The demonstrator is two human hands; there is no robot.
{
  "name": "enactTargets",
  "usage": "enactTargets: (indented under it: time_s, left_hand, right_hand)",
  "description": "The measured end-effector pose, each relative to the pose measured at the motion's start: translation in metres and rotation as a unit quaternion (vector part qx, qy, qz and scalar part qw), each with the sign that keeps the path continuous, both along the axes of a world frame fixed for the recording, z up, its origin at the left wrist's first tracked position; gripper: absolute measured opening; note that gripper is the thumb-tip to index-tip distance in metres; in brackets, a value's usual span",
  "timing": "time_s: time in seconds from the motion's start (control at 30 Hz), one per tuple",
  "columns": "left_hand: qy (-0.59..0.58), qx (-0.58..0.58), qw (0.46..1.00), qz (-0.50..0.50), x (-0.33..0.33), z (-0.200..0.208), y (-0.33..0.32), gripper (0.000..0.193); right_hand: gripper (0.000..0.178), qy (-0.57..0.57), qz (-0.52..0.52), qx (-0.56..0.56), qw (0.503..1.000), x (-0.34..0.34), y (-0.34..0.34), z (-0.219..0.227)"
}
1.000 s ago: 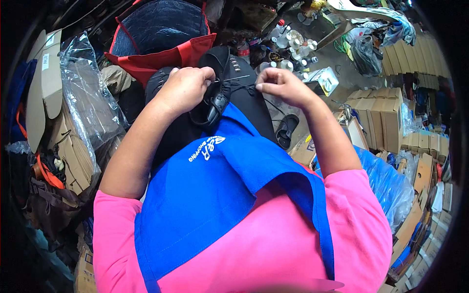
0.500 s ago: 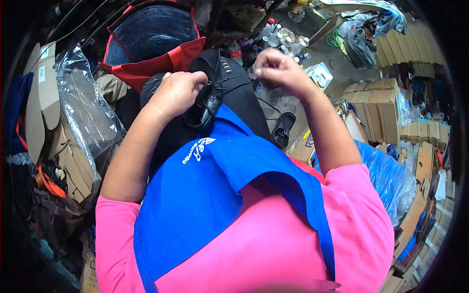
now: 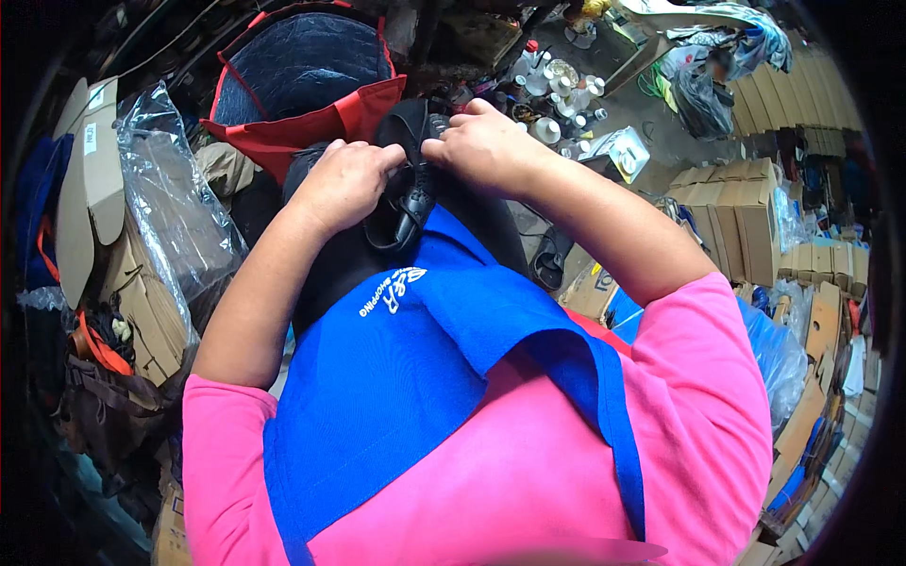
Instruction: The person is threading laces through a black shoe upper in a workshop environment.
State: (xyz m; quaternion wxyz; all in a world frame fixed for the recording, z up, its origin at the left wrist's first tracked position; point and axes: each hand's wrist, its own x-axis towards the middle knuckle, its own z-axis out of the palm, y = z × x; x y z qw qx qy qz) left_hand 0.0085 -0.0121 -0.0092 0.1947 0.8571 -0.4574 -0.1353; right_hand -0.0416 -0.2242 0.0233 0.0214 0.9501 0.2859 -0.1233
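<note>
Person seated, black shoe (image 3: 412,209) on the lap, toe end toward the body, lying over black trousers (image 3: 496,226) just past the top edge of a blue apron (image 3: 359,406). Left hand (image 3: 345,181) is at the shoe's left side, fingers curled and closed on its upper near the opening. Right hand (image 3: 483,146) is at the other side of the opening, fingers bent, thumb and index tips close to the shoe; can't tell whether they pinch anything, contact point too small. Fingertips of the two hands near each other, a strip of shoe between. Laces show on the shoe front, detail unclear.

A second dark shoe (image 3: 547,259) is on the floor right of the legs, partly in shadow. Red bag (image 3: 354,115) with silvery-dark lining stands open beyond the knees. Cluster of bottles (image 3: 563,87), mostly pale-capped, on the floor past the right hand. Dark plastic bag (image 3: 700,102) farther right. Cardboard boxes (image 3: 727,226) stacked on the right, blue plastic-wrapped bundle (image 3: 776,363) nearer the body. On the left: clear plastic sheet (image 3: 170,179), flat cardboard pieces (image 3: 142,302), orange strip (image 3: 102,347). Person wears a pink shirt (image 3: 528,472) under the apron.
</note>
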Motion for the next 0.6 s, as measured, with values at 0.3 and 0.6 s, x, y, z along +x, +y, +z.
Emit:
enactTargets:
  time_s: [0.3,0.6]
  left_hand:
    - [-0.082,-0.001,0.995,0.050,-0.006,0.012,0.090,0.010]
    - [-0.054,-0.049,0.997,0.030,-0.004,0.017,0.045,0.007]
  right_hand:
    - [0.021,-0.014,-0.173,0.011,0.985,-0.028,-0.121,-0.027]
    - [0.015,0.125,-0.167,0.901,0.381,0.005,-0.084,0.044]
